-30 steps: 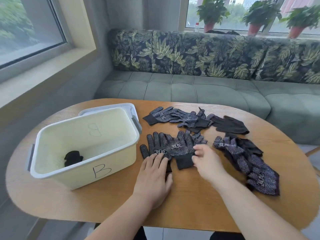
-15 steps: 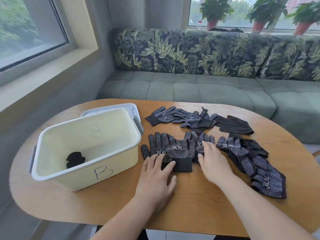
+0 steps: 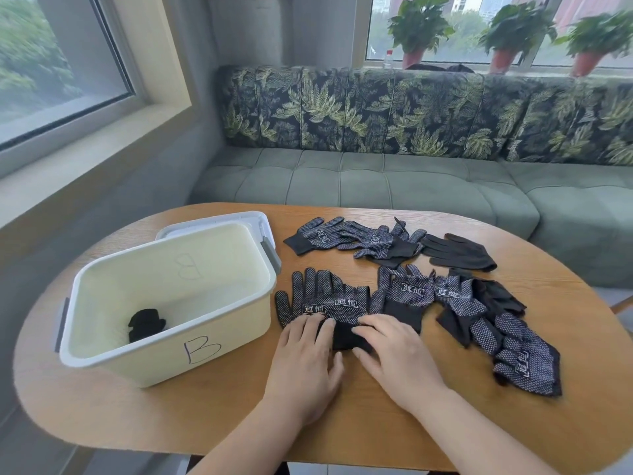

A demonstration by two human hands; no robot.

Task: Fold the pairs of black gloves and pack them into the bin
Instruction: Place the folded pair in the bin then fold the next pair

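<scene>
A pair of black dotted gloves (image 3: 325,299) lies flat on the wooden table (image 3: 212,416), one stacked on the other, fingers pointing away from me. My left hand (image 3: 303,365) and my right hand (image 3: 397,354) rest side by side on the cuff end with fingers straight, flat on the fabric. To the left stands a cream bin (image 3: 164,351) marked "B", with one folded black bundle (image 3: 145,324) on its floor. Several more gloves (image 3: 370,240) lie behind and at the right (image 3: 496,320).
The bin's lid (image 3: 253,219) lies under its far side. A green sofa (image 3: 394,186) with a leaf-patterned back wraps the table's far side. Potted plants (image 3: 419,25) stand on the window sill behind it.
My right hand moved left from the neighbouring glove onto the cuff of the near pair, beside my left hand. One glove now lies on top of the other.
</scene>
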